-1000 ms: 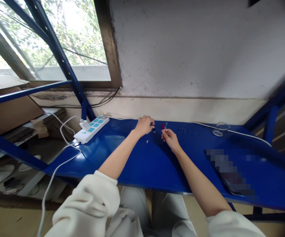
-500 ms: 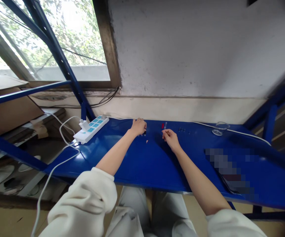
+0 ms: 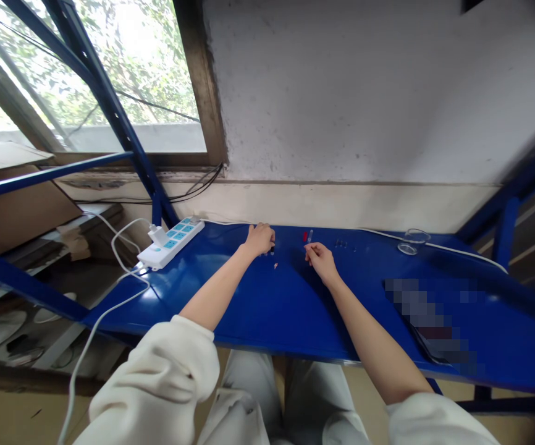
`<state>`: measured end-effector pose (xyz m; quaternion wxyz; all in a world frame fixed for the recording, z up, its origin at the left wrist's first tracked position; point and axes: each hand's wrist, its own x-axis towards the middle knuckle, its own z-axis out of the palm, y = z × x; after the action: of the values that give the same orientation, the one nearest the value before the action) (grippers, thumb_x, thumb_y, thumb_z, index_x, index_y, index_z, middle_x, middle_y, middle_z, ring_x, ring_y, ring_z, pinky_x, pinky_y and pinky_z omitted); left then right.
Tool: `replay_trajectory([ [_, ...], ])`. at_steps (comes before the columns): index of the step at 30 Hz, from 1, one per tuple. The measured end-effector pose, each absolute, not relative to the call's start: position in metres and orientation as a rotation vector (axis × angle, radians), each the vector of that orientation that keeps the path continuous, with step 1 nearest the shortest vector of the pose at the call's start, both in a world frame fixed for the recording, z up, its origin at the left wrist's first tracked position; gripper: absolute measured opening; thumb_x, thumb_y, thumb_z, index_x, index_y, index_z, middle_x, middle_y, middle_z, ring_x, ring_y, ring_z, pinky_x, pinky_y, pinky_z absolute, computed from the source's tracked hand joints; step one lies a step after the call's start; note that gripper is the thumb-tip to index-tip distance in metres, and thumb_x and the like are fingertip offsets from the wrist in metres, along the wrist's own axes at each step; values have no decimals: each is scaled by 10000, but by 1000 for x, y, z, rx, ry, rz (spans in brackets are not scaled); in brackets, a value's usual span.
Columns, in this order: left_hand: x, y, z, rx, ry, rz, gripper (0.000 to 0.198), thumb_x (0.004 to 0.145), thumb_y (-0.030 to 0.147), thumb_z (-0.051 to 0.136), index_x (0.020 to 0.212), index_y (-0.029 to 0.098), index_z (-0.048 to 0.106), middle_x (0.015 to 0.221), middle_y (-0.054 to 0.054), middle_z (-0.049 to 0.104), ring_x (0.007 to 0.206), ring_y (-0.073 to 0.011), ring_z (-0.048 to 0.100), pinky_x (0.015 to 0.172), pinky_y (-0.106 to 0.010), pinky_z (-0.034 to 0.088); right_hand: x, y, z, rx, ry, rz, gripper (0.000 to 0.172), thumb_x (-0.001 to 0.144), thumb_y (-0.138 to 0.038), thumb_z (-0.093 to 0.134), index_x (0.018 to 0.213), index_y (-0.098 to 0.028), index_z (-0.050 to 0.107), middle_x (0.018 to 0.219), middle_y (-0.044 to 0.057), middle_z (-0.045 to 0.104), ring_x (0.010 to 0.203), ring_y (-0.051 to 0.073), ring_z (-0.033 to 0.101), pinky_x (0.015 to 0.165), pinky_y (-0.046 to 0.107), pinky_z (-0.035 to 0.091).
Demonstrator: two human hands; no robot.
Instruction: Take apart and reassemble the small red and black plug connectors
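Observation:
At the back of the blue table, my left hand is lowered with its fingers curled downward. Small dark bits show at its fingertips; anything in its grasp is too small to name. A tiny pale piece lies just in front of it. To the right, my right hand is closed in a pinch, and what the fingers hold cannot be made out. Just beyond those fingertips are a small red piece and a clear, slim tube-like piece, apart from my left hand.
Several tiny dark pieces lie right of my right hand. Farther right stands a clear round dish by a white cable. A dark flat item, partly blurred, rests at right. A white power strip sits at left beside blue frame posts.

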<state>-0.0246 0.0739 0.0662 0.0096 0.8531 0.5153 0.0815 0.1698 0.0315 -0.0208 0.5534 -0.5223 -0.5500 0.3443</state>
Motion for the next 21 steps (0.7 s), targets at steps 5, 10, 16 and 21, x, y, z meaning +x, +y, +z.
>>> replay_trajectory([
  [5, -25, 74, 66, 2657, 1614, 236, 67, 712, 211, 595, 766, 176, 616, 978, -68, 561, 1024, -252, 453, 835, -394, 316, 171, 32, -23, -1251, -1310, 795, 354, 697, -531, 512, 757, -182, 534, 523, -17, 526, 425, 94, 426, 447, 230, 343],
  [10, -25, 75, 65, 2658, 1624, 218, 85, 714, 215, 590, 789, 184, 615, 994, -69, 560, 1034, -249, 449, 835, -395, 315, 171, 33, -24, -1254, -1304, 790, 349, 703, -523, 507, 770, -182, 534, 518, -19, 519, 422, 93, 425, 441, 228, 342],
  [16, -25, 76, 63, 2657, 1609, 194, 112, 719, 211, 582, 825, 192, 615, 998, -63, 565, 1042, -241, 448, 840, -383, 315, 172, 34, -24, -1258, -1309, 780, 341, 706, -515, 505, 764, -180, 529, 518, -19, 516, 425, 92, 429, 453, 230, 346],
  [21, -27, 78, 61, 2643, 1605, 206, 162, 718, 209, 590, 876, 197, 619, 1006, -65, 578, 1040, -252, 463, 855, -399, 312, 173, 33, -24, -1267, -1320, 769, 355, 706, -527, 496, 773, -180, 530, 527, -12, 521, 445, 105, 452, 469, 237, 360],
])
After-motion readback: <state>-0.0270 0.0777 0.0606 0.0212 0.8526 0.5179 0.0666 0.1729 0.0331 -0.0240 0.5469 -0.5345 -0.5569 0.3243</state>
